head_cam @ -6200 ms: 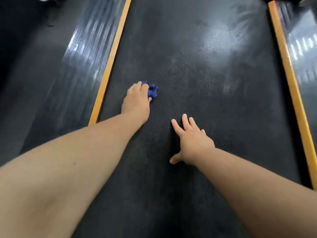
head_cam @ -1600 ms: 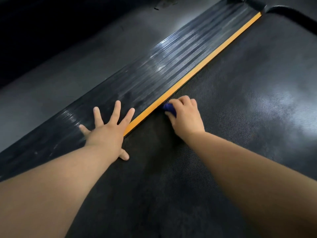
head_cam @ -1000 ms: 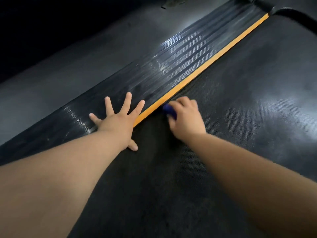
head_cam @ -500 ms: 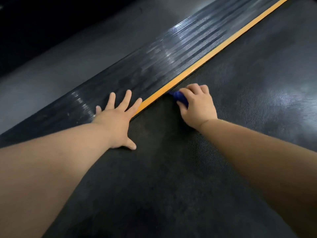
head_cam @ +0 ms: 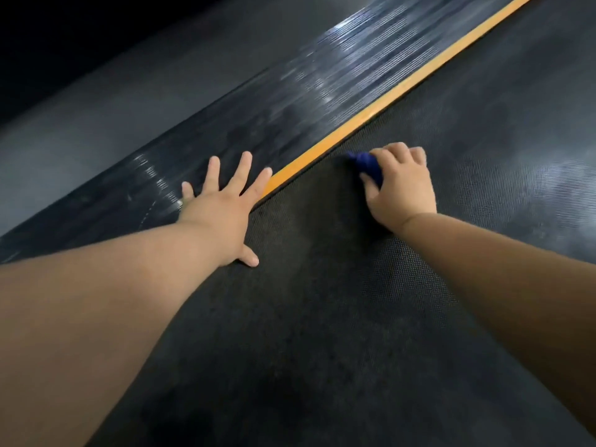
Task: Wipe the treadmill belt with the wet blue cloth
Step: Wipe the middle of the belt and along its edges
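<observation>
- No legible text, label, brand, number or sign in view.
- Black textured treadmill belt (head_cam: 322,317), orange edge strip (head_cam: 371,114) and ribbed dark side rail (head_cam: 290,101): plain surfaces, the rail partly blurred.

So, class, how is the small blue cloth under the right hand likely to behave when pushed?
Probably floppy: the small blue cloth is bunched inside the right hand. It likely drags, not slides, on the textured black treadmill belt.

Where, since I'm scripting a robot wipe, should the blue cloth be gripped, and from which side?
Grip the blue cloth by its bunched top from above, as the right hand does: it lies wadded on the belt beside the orange strip, so fingers cannot get underneath.
</observation>
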The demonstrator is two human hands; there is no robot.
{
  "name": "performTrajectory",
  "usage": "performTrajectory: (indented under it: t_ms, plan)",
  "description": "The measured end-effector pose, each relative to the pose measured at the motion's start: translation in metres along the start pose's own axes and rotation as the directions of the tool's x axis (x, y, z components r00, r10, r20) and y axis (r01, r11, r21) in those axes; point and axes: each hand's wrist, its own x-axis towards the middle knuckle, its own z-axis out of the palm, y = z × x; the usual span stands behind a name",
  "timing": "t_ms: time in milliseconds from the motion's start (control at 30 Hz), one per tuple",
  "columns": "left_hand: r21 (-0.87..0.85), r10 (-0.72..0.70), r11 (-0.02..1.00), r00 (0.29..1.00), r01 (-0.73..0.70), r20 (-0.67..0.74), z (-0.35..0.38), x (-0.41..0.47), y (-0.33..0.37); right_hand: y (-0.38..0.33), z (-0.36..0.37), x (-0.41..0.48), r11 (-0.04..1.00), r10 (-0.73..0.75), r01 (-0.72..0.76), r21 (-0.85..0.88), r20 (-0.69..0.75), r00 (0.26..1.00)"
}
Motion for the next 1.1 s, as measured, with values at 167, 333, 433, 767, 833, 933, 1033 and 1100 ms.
performTrajectory:
  t_ms: [167,333,433,767,833,933,1033,1100]
  plan:
    - [0.026,0.011,1.0,1.0,-0.01,-0.014,-0.002,-0.002,-0.002,-0.057,0.0,-0.069,0.981,-0.189,0.182,0.075,0.107,0.976]
    - [0.022,0.008,1.0,1.0,-0.008,-0.016,-0.002,-0.003,0.001,-0.017,0.001,-0.04,0.94,-0.341,0.342,0.015,0.138,0.93]
    - [0.031,0.002,1.0,1.0,-0.002,-0.014,-0.001,-0.001,0.001,-0.015,0.001,-0.01,0.999,0.008,-0.006,-0.032,0.072,0.997]
    - [0.024,0.007,1.0,0.999,-0.006,-0.038,-0.001,-0.003,0.001,-0.042,-0.005,0.007,0.975,-0.214,0.223,-0.018,0.208,0.954]
    - [0.027,0.002,1.0,1.0,-0.001,-0.029,-0.001,-0.002,0.0,-0.015,-0.011,0.036,0.992,0.104,-0.088,-0.089,0.19,0.976]
    - [0.023,-0.002,1.0,1.0,0.002,-0.028,0.002,-0.001,-0.001,-0.023,0.001,0.038,0.963,0.239,-0.217,-0.158,0.136,0.962]
    - [0.016,-0.004,1.0,0.999,0.005,-0.034,0.001,-0.002,0.001,-0.073,0.012,0.007,0.995,0.097,-0.096,-0.015,0.143,0.985]
    - [0.01,-0.008,1.0,0.999,0.008,-0.036,0.0,-0.003,0.0,-0.098,0.013,-0.013,0.988,-0.107,0.083,0.133,0.182,0.977]
